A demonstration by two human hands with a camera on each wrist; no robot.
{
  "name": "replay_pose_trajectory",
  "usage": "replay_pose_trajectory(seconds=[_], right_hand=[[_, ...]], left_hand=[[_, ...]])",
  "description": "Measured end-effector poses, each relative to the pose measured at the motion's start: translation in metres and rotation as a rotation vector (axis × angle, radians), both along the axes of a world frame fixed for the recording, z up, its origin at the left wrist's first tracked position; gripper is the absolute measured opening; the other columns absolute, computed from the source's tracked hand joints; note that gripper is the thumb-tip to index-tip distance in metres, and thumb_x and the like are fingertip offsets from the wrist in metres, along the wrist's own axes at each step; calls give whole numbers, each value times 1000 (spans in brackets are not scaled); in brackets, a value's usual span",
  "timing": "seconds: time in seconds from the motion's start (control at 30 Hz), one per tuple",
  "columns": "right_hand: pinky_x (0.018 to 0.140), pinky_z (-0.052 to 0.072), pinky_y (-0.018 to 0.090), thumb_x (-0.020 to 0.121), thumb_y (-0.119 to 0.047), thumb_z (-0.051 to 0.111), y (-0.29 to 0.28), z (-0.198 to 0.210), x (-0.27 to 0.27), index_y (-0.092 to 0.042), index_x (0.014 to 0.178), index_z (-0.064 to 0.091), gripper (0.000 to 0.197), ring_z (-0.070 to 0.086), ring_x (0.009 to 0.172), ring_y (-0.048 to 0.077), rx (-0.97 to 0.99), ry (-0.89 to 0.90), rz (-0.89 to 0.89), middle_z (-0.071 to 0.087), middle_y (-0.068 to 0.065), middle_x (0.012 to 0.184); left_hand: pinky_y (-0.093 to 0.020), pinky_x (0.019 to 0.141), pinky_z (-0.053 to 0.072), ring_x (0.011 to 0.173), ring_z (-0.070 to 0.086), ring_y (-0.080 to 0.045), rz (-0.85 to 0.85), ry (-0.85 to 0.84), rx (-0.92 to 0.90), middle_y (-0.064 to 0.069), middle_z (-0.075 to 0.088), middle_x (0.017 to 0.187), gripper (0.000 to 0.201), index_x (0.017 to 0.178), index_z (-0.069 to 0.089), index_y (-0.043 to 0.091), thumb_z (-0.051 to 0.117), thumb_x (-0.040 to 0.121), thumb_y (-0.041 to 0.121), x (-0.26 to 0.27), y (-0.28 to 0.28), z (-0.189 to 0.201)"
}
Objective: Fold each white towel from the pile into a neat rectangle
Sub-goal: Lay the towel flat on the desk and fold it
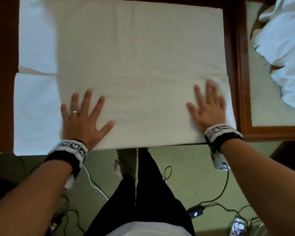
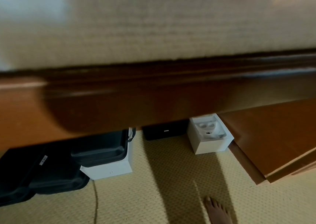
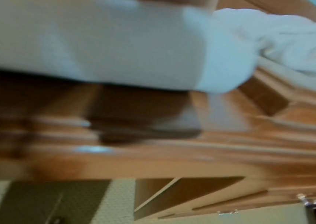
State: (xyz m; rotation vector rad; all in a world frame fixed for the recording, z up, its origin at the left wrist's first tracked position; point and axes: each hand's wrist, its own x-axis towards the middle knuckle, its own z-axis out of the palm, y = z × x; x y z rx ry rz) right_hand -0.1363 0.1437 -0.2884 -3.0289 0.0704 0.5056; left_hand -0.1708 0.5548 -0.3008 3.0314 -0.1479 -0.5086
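Below centre in the head view, left hand (image 1: 83, 116) flat on the towel (image 1: 140, 65), fingers straight and fanned wide, ring (image 1: 74, 112) on one finger. Toward the lower right of the towel, right hand (image 1: 208, 106) also flat with fingers spread, outline blurred. Holding nothing, either one; only pressing on the cloth near its front edge. Marker-printed bands on both wrists (image 1: 71, 148), each with a small camera slung beneath.

Filling the middle of the frame, the towel lying smooth as a broad rectangle on the dark wooden desk (image 1: 2, 65), front edge flush with the desk's near edge. To the left, partly under it, more flat white cloth (image 1: 34, 108). In the upper right, a rumpled pile of white towels (image 1: 283, 48) on a second wood-framed surface (image 1: 245, 82), well apart from the hands.

Along the bottom, green carpet (image 1: 186, 176), black trousers, a bare foot (image 1: 118, 167) and loose cables.

In the left wrist view, black cases (image 2: 57, 166) and white boxes (image 2: 209, 136) on the carpet under the desk. In the right wrist view, mostly blur: white cloth above brown wood.
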Motion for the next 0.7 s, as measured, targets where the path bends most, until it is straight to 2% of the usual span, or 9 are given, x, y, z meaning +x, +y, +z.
replay_pose_trajectory(seconds=[0.07, 0.13, 0.23, 0.3, 0.4, 0.47, 0.53, 0.63, 0.7], right_hand=[[120, 8, 56, 93, -69, 7, -27, 5, 3, -39, 157, 1, 71, -8, 153, 20, -40, 13, -109, -10, 1, 166], [120, 9, 56, 94, -65, 10, -18, 9, 5, -32, 158, 9, 72, -5, 153, 22, -48, -44, -150, -5, 4, 167], [120, 7, 53, 96, -62, 17, 38, 14, 5, -30, 159, 9, 71, -6, 153, 25, 36, -100, 17, -7, 4, 166], [120, 5, 55, 96, -66, 18, 76, 9, -3, -35, 158, 4, 71, -11, 152, 28, 67, -26, 193, -13, 3, 166], [119, 1, 61, 95, -70, 20, 97, 0, -9, -42, 156, -4, 72, -20, 150, 33, 60, 45, 192, -23, 1, 164], [119, 2, 62, 93, -73, 20, 96, -2, -8, -44, 155, -5, 73, -19, 150, 33, 54, 43, 186, -22, 0, 164], [118, 6, 61, 90, -75, 21, 94, 1, -5, -45, 155, -2, 75, -14, 151, 34, 43, 51, 196, -17, 1, 165], [118, 11, 60, 86, -77, 23, 98, 11, 1, -45, 155, 1, 79, -8, 152, 35, 38, 99, 192, -13, 2, 166], [117, 14, 59, 87, -75, 30, 100, 19, 5, -44, 155, 4, 79, -5, 152, 35, 36, 152, 186, -10, 2, 166]], left_hand=[[-67, 116, 8, 153, 2, -38, 10, 4, -4, 2, -1, 169, 88, 158, 9, 41, 21, 82, 84, 1, -2, 2], [-68, 116, 8, 153, 4, -38, 34, 3, -32, 0, 3, 169, 88, 158, 13, 40, 25, 82, 82, 4, -7, 6], [-68, 115, 9, 152, 8, -39, -64, -10, -41, -5, 8, 168, 87, 158, 15, 36, 27, 83, 79, 10, -20, 11], [-69, 115, 10, 153, 5, -37, -252, 9, 4, -3, 1, 169, 85, 159, 5, 39, 18, 86, 80, 12, -31, 11], [-69, 115, 9, 154, -4, -32, -416, 34, 54, 3, -17, 167, 79, 156, -14, 43, 3, 88, 80, 17, -18, 10], [-68, 117, 9, 154, -9, -29, -375, 61, 100, 7, -27, 164, 79, 153, -23, 43, -3, 87, 81, 26, 18, 11], [-66, 118, 9, 154, -12, -27, -244, 115, 141, 6, -32, 162, 80, 152, -26, 43, -6, 85, 83, 33, 66, 15], [-60, 118, 19, 154, -2, -32, -37, 174, 196, -4, -21, 166, 84, 156, -20, 35, 0, 88, 80, 39, 117, 28], [-56, 119, 23, 153, 7, -36, 33, 208, 203, -9, -11, 168, 89, 159, -10, 28, 7, 88, 79, 42, 122, 40]])
